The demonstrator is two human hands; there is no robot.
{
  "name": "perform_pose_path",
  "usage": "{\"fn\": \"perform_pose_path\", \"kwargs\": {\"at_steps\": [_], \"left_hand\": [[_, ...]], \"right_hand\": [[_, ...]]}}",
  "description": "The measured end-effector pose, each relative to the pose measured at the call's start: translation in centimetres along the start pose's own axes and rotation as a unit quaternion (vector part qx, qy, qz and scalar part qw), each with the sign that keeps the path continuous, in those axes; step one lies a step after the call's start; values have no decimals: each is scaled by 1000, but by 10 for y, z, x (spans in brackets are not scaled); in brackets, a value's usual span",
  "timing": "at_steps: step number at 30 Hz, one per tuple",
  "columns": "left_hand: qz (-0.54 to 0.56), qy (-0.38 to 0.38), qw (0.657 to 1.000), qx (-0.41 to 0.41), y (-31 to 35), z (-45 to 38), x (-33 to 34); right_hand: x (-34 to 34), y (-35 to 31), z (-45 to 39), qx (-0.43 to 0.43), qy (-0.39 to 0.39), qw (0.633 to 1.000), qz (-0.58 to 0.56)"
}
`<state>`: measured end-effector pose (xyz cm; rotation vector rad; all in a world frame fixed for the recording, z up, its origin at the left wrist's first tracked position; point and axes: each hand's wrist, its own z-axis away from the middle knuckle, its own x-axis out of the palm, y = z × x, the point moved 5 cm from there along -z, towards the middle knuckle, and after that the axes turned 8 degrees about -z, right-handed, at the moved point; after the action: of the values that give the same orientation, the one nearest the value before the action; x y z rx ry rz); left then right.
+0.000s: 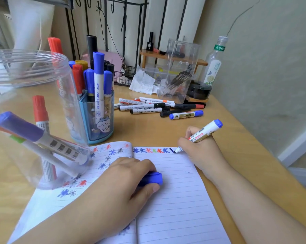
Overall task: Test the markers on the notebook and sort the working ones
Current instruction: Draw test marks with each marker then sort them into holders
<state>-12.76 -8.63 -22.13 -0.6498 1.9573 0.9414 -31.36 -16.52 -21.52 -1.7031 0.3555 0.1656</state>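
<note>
Desk (228, 124): one notebook (175, 199), two hands.

Soft even daylight, faint shadows, wide-angle bending at edges, near jar (25, 103) blurred

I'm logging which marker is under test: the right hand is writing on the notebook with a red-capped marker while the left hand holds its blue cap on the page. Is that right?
Not quite. The head view shows the marker in the right hand has a blue end and is leaving a dark blue stroke on the notebook, not red. The rest holds: the left hand holds the blue cap on the page.
</note>
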Motion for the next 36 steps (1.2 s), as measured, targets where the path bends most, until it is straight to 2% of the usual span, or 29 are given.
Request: {"fn": "perform_pose_path", "kwargs": {"at_steps": [8,13,23,31,34,36], "left_hand": [[7,9,1000,4,1,-1,-1],[13,15,1000,7,1,0,-2],[14,17,1000,6,0,0,-1],[23,21,999,6,-1,1,-1],[63,45,997,-6,1,0,-8],[98,76,992,-26,0,-1,-14]], "right_hand": [[3,2,0,-3,-11,1000,1],[-2,3,-1,-9,13,1000,-2],[3,0,3,-2,-12,1000,-6],[-4,-1,1,-2,32,999,-1],[-7,-9,4,2,57,994,-96],[-5,-23,8,4,14,978,-207]]}}
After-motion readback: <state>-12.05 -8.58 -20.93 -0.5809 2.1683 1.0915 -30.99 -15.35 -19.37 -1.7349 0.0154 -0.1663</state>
